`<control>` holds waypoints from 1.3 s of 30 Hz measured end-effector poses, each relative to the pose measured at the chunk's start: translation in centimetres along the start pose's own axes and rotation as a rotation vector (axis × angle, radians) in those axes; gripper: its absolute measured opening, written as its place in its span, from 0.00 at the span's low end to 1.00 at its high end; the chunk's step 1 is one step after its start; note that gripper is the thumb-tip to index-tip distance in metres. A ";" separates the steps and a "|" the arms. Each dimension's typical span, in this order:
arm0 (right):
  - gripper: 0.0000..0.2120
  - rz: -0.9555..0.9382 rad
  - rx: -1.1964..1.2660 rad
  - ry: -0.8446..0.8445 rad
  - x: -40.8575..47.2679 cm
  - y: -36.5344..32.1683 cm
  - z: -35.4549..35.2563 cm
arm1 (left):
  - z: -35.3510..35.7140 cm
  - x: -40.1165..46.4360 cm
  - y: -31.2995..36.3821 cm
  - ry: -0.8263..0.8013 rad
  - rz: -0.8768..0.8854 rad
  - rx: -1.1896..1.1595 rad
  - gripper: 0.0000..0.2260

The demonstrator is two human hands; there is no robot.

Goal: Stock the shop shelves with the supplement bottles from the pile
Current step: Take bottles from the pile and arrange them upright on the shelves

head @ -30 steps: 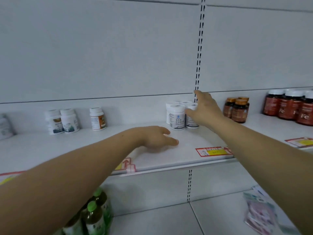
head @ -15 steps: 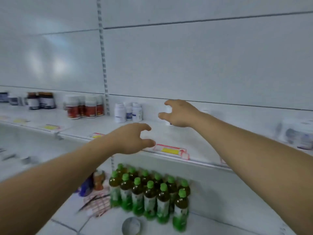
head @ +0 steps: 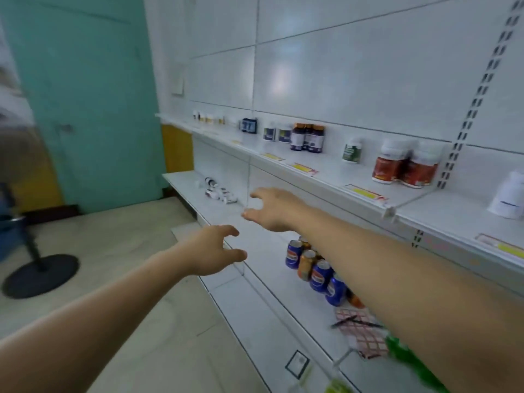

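Note:
Both my arms reach forward along a white shop shelf unit. My left hand (head: 214, 252) is open, fingers curled apart, holding nothing, over the edge of the lower shelf (head: 255, 242). My right hand (head: 273, 209) is open too, empty, a little farther ahead above that shelf. A small pile of supplement bottles (head: 219, 191) lies tipped over at the far end of the lower shelf, beyond both hands. The upper shelf (head: 326, 177) carries standing bottles: red-labelled ones (head: 404, 165), a green-labelled one (head: 351, 150), dark ones (head: 307, 137).
Blue and orange drink cans (head: 314, 269) stand on the lower shelf under my right forearm, with a checked cloth and pen (head: 358, 329) nearer me. A teal door (head: 85, 95) and a black round stand base (head: 39, 275) are to the left on the tiled floor.
My view has swung left along the shelves. Both hands have left the upper shelf and now stretch out lower, toward the far end of the lower shelf.

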State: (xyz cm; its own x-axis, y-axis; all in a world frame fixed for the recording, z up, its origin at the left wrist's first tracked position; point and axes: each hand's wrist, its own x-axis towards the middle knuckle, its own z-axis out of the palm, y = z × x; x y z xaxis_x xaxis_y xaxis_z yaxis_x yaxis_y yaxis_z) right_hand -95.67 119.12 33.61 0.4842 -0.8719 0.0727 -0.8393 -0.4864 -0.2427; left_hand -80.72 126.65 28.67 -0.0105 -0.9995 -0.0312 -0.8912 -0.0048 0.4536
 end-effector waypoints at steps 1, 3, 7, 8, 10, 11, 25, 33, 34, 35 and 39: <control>0.31 0.008 0.002 -0.030 2.0 -0.4 1.4 | -0.1 0.9 -1.9 -0.008 -0.024 0.000 0.28; 0.32 0.025 0.008 -0.081 5.9 -0.7 3.8 | -0.2 3.2 -5.0 -0.017 -0.061 -0.001 0.28; 0.33 0.068 -0.013 -0.142 14.2 0.4 7.6 | 0.3 9.6 -10.0 -0.033 -0.100 0.003 0.29; 0.33 0.074 -0.019 -0.146 16.4 0.8 8.3 | 0.4 11.5 -11.1 -0.041 -0.104 0.007 0.29; 0.33 0.078 -0.025 -0.144 21.1 1.9 9.7 | 0.4 16.1 -13.1 -0.045 -0.103 0.017 0.29; 0.33 0.083 -0.017 -0.142 23.5 2.5 10.4 | 0.4 18.6 -14.0 -0.046 -0.099 0.020 0.29; 0.31 0.233 0.184 -0.172 55.7 4.9 17.1 | -4.3 47.8 -29.6 -0.192 -0.086 0.108 0.31; 0.28 0.415 0.213 -0.171 73.6 3.3 23.6 | -7.0 65.5 -45.0 -0.338 -0.007 0.163 0.31; 0.27 0.441 0.228 -0.170 75.7 3.0 24.1 | -7.6 67.7 -46.9 -0.363 0.006 0.177 0.31; 0.26 0.466 0.237 -0.171 77.6 2.7 24.5 | -8.1 69.9 -48.5 -0.386 0.022 0.193 0.31; 0.26 0.585 0.273 -0.186 84.0 2.7 26.0 | -9.8 78.4 -53.0 -0.468 0.084 0.229 0.32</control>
State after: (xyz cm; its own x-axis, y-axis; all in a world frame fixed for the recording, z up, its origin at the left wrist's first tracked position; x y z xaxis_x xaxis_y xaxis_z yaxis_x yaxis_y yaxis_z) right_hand -50.86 46.03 13.88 0.0234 -0.9514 -0.3072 -0.8958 0.1165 -0.4290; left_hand -29.92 48.22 10.89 -0.2407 -0.8741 -0.4218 -0.9543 0.1339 0.2671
